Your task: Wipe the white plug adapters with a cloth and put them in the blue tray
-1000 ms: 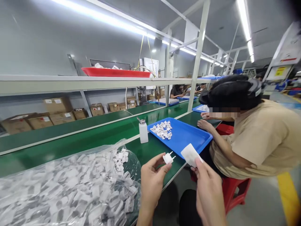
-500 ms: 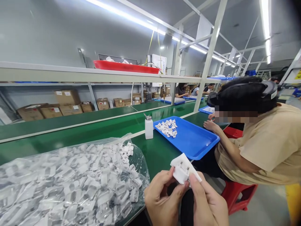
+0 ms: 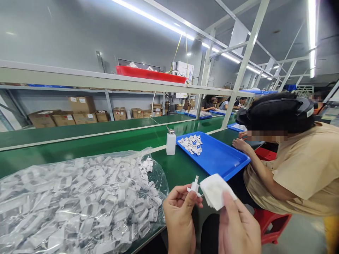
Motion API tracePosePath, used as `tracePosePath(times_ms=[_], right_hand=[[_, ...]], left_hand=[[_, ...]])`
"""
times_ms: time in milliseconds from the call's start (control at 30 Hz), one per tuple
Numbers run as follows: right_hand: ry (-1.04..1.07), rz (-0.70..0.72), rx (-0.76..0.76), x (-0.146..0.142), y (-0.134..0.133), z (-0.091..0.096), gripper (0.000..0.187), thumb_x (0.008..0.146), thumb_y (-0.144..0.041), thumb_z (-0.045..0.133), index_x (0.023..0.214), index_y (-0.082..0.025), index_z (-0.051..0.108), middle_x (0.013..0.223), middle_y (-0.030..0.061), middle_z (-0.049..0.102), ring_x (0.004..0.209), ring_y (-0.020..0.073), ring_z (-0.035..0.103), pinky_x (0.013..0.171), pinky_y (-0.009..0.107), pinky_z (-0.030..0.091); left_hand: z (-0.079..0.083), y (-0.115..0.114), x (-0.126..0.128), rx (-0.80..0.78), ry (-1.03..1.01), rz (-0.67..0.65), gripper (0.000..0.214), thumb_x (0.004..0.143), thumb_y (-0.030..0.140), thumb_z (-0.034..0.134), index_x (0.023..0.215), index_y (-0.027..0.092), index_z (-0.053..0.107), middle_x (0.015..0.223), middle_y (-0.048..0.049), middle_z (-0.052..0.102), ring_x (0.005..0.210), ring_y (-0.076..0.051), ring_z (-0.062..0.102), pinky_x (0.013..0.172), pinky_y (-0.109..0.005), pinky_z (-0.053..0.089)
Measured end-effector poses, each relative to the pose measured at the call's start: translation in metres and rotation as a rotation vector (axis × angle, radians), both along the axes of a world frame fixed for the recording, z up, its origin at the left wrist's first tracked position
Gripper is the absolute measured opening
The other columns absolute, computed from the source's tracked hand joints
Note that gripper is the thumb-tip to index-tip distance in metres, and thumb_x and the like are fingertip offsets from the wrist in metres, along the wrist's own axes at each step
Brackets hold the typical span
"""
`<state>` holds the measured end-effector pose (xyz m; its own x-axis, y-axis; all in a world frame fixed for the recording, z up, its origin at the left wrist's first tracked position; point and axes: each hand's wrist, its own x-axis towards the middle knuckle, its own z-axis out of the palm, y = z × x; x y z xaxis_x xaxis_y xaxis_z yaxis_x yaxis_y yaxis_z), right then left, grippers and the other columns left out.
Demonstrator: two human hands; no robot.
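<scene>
Factory assembly line, green conveyor belt (image 3: 111, 141), seated co-workers (image 3: 293, 165)

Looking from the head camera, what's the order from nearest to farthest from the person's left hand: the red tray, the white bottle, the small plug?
1. Small plug: pinched in the left hand itself.
2. White bottle: standing on the green bench ahead.
3. Red tray: up on the shelf, far back.

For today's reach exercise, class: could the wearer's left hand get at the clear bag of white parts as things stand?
Probably yes: the bag lies right beside the left hand with nothing between, though its fingers pinch a white plug.
</scene>
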<state>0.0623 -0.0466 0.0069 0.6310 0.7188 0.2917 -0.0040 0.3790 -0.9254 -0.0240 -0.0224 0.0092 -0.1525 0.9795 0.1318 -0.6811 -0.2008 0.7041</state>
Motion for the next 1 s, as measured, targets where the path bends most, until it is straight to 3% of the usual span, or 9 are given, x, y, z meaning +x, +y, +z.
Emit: tracePosePath(times_ms=[67,100,267,333,433,567,800,900,1000], right_hand=[[-0.248,-0.144,0.053,0.002,-0.003,0.002,0.032,0.095,-0.046,0.062,0.100,-0.019,0.078,0.096,0.0103,0.071,0.090,0.0251,0.066,0.078,0.032,0.053],[-0.366,-0.129,0.091,0.003,-0.006,0.003,0.029,0.096,-0.043,0.061,0.101,-0.021,0.079,0.096,0.0096,0.067,0.090,0.0237,0.063,0.076,0.031,0.052],[-0.645,0.364,0.263,0.014,-0.009,0.008,0.036,0.102,-0.023,0.050,0.132,-0.031,0.070,0.089,0.0058,0.062,0.080,0.0199,0.062,0.071,0.031,0.054],[-0.712,0.452,0.312,0.019,-0.007,0.007,0.043,0.103,-0.020,0.048,0.141,-0.034,0.063,0.089,0.0044,0.063,0.081,0.0192,0.062,0.074,0.032,0.054],[-0.773,0.474,0.334,0.021,-0.005,0.004,0.048,0.102,-0.017,0.049,0.146,-0.036,0.056,0.084,0.0028,0.061,0.078,0.0183,0.058,0.071,0.031,0.053],[-0.819,0.310,0.355,0.017,-0.001,-0.001,0.052,0.100,-0.012,0.051,0.149,-0.030,0.054,0.086,0.0046,0.064,0.078,0.0188,0.059,0.069,0.031,0.052],[-0.657,-0.261,0.103,0.014,-0.002,0.002,0.034,0.101,-0.030,0.055,0.128,-0.018,0.072,0.095,0.0057,0.075,0.076,0.0159,0.066,0.072,0.024,0.049],[-0.580,-0.320,0.066,0.003,-0.010,0.013,0.032,0.100,-0.035,0.057,0.119,-0.017,0.077,0.104,0.0078,0.077,0.085,0.0180,0.069,0.079,0.025,0.048],[-0.526,-0.319,-0.017,-0.007,-0.015,0.022,0.038,0.100,-0.041,0.056,0.119,-0.015,0.077,0.091,0.0071,0.075,0.078,0.0180,0.066,0.076,0.026,0.047]], left_hand=[[0.002,-0.001,-0.001,-0.009,-0.010,-0.011,0.027,0.074,0.038,0.088,0.083,0.016,0.076,0.068,-0.0028,0.074,0.056,-0.010,0.063,0.058,-0.018,0.052],[0.003,-0.002,-0.001,-0.002,-0.004,-0.027,0.028,0.072,0.037,0.089,0.083,0.015,0.076,0.066,-0.0025,0.073,0.056,-0.009,0.063,0.058,-0.018,0.052],[0.006,-0.005,-0.005,0.026,0.004,-0.093,0.026,0.070,0.035,0.091,0.082,0.016,0.078,0.061,-0.0008,0.070,0.054,-0.008,0.061,0.055,-0.017,0.050],[0.006,-0.005,-0.006,0.029,-0.012,-0.098,0.027,0.070,0.035,0.091,0.082,0.015,0.078,0.063,-0.0010,0.070,0.054,-0.009,0.060,0.055,-0.018,0.050],[0.006,-0.003,-0.007,0.026,-0.036,-0.135,0.029,0.071,0.036,0.090,0.084,0.014,0.078,0.065,-0.0014,0.069,0.055,-0.010,0.060,0.056,-0.020,0.050],[0.009,-0.004,-0.006,-0.030,-0.097,-0.199,0.028,0.073,0.036,0.089,0.081,0.012,0.076,0.065,-0.0012,0.067,0.056,-0.008,0.057,0.056,-0.018,0.049],[0.023,-0.009,-0.006,-0.231,-0.368,-0.344,0.038,0.065,0.039,0.094,0.074,0.009,0.074,0.071,-0.0069,0.074,0.054,-0.004,0.057,0.048,-0.011,0.045],[0.024,-0.006,-0.008,-0.336,-0.451,-0.421,0.027,0.086,0.031,0.080,0.082,0.005,0.075,0.071,-0.0088,0.074,0.053,-0.004,0.059,0.048,-0.009,0.047],[0.024,-0.003,-0.008,-0.439,-0.520,-0.466,0.035,0.104,0.024,0.053,0.092,0.000,0.075,0.075,-0.0124,0.074,0.056,-0.005,0.062,0.051,-0.008,0.050]])
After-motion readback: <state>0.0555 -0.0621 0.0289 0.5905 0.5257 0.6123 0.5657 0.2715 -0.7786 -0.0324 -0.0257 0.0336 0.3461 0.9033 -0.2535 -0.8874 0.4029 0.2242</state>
